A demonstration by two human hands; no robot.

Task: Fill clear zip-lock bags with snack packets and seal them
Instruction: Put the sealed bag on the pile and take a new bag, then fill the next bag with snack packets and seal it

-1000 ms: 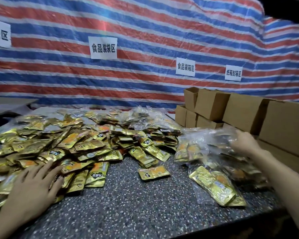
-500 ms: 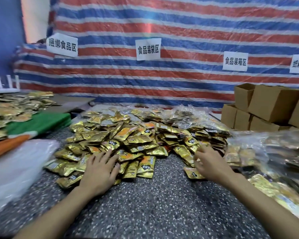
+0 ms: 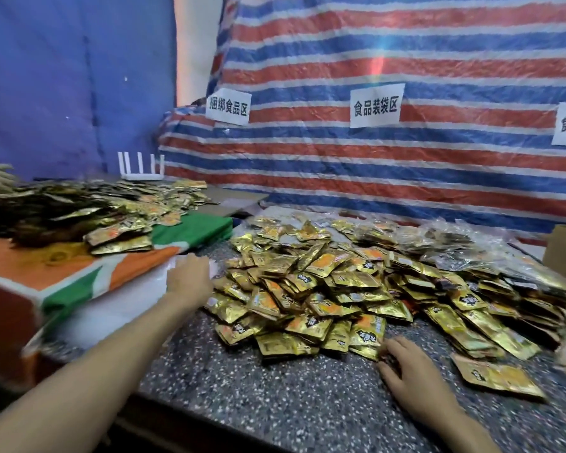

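Leaving the packet pile [image 3: 340, 289], left hand [image 3: 190, 284], its grip unclear, reaches clear bags [image 3: 118, 308] lying leftward; right hand [image 3: 409, 367] rests relaxed at pile's edge.

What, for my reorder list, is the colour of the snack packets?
Snack packets: shiny gold with orange and black print, best seen in the head view.

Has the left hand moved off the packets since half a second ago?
Yes. The left hand went left, off the packet pile, and now reaches over the clear bags beside it.
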